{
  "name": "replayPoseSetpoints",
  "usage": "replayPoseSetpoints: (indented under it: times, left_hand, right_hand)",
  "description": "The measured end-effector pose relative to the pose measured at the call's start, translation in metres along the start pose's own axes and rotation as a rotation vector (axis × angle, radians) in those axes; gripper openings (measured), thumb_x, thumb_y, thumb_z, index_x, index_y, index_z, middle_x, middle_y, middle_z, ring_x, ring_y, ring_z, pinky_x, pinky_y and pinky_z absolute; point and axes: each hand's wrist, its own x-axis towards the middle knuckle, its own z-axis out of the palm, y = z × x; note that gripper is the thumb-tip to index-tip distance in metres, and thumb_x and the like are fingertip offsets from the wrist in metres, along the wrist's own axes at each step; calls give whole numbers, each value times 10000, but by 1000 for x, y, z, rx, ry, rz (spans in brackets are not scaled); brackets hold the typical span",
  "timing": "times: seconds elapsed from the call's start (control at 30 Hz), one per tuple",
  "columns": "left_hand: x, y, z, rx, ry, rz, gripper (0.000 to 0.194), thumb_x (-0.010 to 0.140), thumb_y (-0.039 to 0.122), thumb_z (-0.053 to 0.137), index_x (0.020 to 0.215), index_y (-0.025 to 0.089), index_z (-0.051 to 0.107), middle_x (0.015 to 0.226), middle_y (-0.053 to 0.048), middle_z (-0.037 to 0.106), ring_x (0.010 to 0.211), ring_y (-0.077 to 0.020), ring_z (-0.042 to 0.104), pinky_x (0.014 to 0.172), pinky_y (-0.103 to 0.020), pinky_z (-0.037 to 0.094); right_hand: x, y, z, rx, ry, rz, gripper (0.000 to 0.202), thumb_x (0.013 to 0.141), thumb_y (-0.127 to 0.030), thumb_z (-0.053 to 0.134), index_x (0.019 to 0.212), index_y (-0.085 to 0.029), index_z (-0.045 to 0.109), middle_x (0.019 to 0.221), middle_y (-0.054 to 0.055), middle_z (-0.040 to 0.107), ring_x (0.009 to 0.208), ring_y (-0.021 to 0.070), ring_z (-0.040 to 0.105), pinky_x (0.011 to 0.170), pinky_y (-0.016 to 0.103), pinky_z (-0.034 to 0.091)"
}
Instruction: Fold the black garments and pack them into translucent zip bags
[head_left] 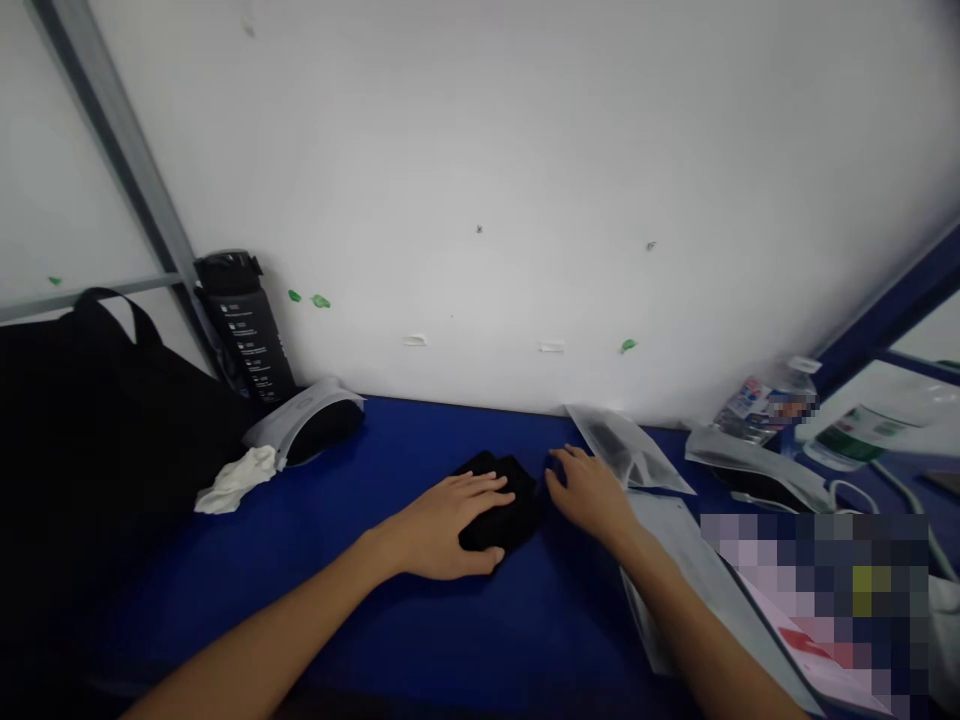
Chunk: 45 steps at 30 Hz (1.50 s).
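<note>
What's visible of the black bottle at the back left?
The bottle is tall, dark and opaque, maybe plastic. Its lid is black and looks closed; small pale icons and text run down the side. It stands on the blue table near the wall, leaning left in this view. The white pouch overlaps its base, so I can't tell whether they touch. Neither hand is on it.

The folded cloth looks soft, matt black. The zip bag is translucent, slightly glossy plastic.
</note>
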Motion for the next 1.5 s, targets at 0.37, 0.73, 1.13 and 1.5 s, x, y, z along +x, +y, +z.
replayPoseSetpoints:
  times: [0.37,0.73,1.13,1.5]
  left_hand:
    - [0,-2,1,2,17,19,718,929,510,675,1584,320,449,1679,-69,361,1564,-339,324,1309,-578,210]
    - [1,0,0,13,-5,1,727,931,527,665,1588,312,442,1683,-75,351,1567,-337,320,1306,-587,212]
    - [0,8,-1,-52,-24,15,791,915,605,679,1601,319,409,1685,-80,359,1570,-367,302,1299,-603,203]
    - [7,20,3,-626,145,80,462,932,453,730,1352,286,634,1414,-84,644,1350,-292,583,1180,-488,456]
  right_hand:
    - [-1,-4,-8,37,84,-48,373,892,-98,541,1229,-117,702,1114,149,637,1083,302,628,925,383,417]
    - [4,1,-1,231,204,-198,492,672,102,460,1016,-151,703,1031,92,624,976,229,607,849,317,438]
    - [-11,-21,-29,952,515,-501,377,728,-1,489,902,-238,724,1232,70,641,1127,224,661,648,245,563]
    - [-43,-52,-37,1415,-74,-744,181,926,-203,665,1094,-270,665,1507,114,497,1337,292,599,1096,524,539]
